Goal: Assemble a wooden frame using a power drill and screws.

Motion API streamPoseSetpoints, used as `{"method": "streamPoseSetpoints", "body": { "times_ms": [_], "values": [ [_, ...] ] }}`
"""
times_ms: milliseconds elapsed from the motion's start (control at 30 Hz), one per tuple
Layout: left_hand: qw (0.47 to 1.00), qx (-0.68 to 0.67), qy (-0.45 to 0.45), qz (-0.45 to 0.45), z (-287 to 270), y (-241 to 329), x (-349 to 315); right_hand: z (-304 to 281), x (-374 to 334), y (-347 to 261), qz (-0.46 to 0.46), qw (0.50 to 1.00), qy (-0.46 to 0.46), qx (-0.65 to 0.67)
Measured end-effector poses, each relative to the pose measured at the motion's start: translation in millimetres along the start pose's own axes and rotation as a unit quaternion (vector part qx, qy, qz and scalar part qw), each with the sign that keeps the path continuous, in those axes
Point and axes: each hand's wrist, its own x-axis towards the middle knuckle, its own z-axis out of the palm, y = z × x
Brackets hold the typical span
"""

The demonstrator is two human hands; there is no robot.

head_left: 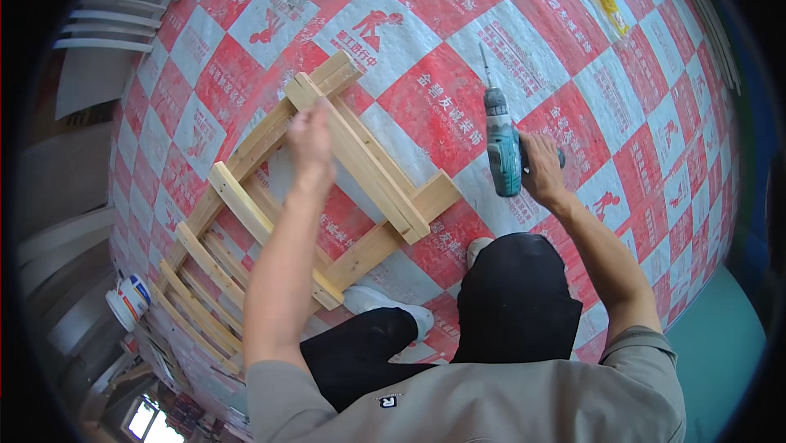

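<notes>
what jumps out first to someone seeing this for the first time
The red and white checkered floor sheet fills nearly the whole view. On it, left of centre, lies a pale wooden slatted frame, with the left hand, blurred, raised over its upper end. To the right, the right hand grips a teal cordless drill with its bit pointing away from the person.

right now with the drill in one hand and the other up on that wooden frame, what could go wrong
1. The right hand holds the drill with its long bit bare and pointing away; a slip could gouge the floor sheet.
2. The left hand is on the wooden frame, which seems to be steadied only by a white shoe; it may shift.
3. That hand could end up close to the bit.
</notes>
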Motion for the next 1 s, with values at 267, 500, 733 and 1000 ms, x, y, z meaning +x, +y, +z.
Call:
{"method": "streamPoseSetpoints", "body": {
  "times_ms": [267,500,733,1000],
  "values": [
    [0.902,0.304,-0.028,0.305,-90.8,-19.7,173.8,54.8,-62.6,28.3,0.121,0.986,-0.068,-0.086],
    [0.873,0.342,-0.120,0.327,-71.6,-27.6,184.4,36.6,-77.3,-28.9,0.220,0.968,-0.060,-0.107],
    [0.860,0.322,-0.148,0.367,-65.5,-30.1,184.6,55.2,-92.1,-176.6,0.545,0.652,-0.276,0.449],
    [0.870,0.282,-0.193,0.355,-69.8,-34.2,191.9,158.6,-80.3,-260.2,0.566,0.532,0.188,0.601]
  ]
}}
